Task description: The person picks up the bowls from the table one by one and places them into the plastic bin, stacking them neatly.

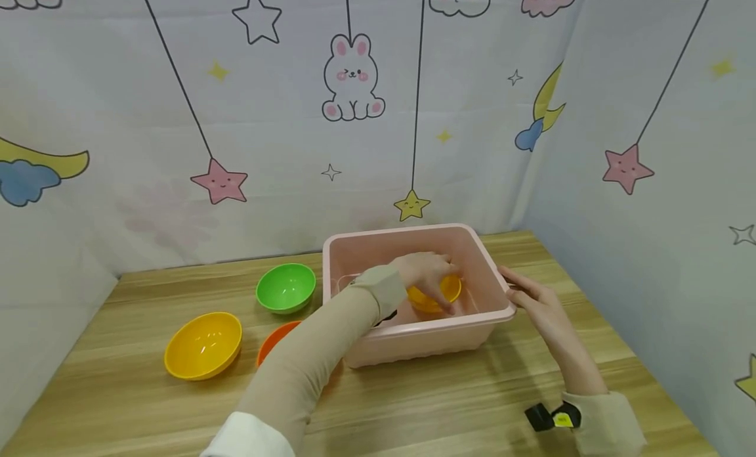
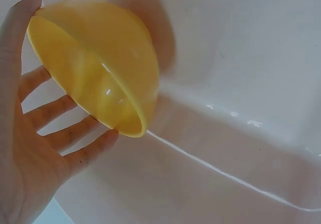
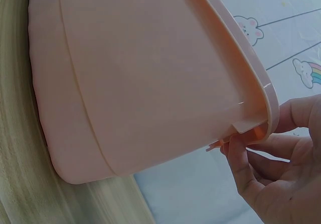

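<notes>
glossy yellow round plastic-looking bowl (image 2: 100,68): inside the bin, right of its middle, mouth up in the head view. whether its base rests on the floor or sits just off it, cannot tell.

left hand (image 1: 422,270) spans the bowl, thumb on one stretch of rim, four spread fingers along another; reads as a light rim hold. best kept even, thumb against fingers, since a slick edge could slip if one side presses harder. level lowering or lifting would suit, wrist clear of the bin's front edge.

pale pink rectangular plastic bin (image 1: 425,342): right hand (image 1: 537,306) pinches its right-hand rim near the corner, a sensible brace; steady pressure, no pulling.

left of the bin: shiny green round bowl (image 1: 286,288), bright orange round bowl (image 1: 272,342) partly behind the forearm, second yellow round bowl (image 1: 203,345). all on the wood-grain table (image 1: 413,404).
</notes>
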The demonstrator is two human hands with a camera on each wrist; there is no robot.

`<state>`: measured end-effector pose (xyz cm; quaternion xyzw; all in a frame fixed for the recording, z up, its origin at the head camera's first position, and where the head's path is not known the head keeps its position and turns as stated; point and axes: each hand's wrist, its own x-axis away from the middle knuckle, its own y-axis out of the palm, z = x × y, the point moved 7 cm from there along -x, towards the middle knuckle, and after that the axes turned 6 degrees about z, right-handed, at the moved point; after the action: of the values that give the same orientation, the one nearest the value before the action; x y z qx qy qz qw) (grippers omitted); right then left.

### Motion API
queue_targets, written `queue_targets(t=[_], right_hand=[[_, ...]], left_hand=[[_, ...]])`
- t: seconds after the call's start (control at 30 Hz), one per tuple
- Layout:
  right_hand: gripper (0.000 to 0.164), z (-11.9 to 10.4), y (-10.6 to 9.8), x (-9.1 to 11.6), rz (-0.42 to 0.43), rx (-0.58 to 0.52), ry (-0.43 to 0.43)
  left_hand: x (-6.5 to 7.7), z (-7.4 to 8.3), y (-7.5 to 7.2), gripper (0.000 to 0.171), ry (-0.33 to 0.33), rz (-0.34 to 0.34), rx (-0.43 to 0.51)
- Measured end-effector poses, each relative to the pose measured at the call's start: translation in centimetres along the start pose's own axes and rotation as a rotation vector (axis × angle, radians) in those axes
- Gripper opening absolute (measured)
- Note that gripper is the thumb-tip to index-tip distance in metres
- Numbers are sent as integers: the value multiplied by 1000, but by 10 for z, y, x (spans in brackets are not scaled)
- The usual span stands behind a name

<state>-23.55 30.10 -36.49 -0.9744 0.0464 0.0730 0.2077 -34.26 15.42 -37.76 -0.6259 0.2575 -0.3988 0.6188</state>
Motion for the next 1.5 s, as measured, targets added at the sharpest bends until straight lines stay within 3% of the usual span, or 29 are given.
queue_targets(t=[0.83, 1.5], right_hand=[[48, -1, -1, -3, 0, -9, -9], [49, 3, -1, -2, -5, -16, -1]], left_hand=[[-2, 0, 6, 72, 64, -18, -124], [-3, -2, 9, 75, 12, -36, -41]])
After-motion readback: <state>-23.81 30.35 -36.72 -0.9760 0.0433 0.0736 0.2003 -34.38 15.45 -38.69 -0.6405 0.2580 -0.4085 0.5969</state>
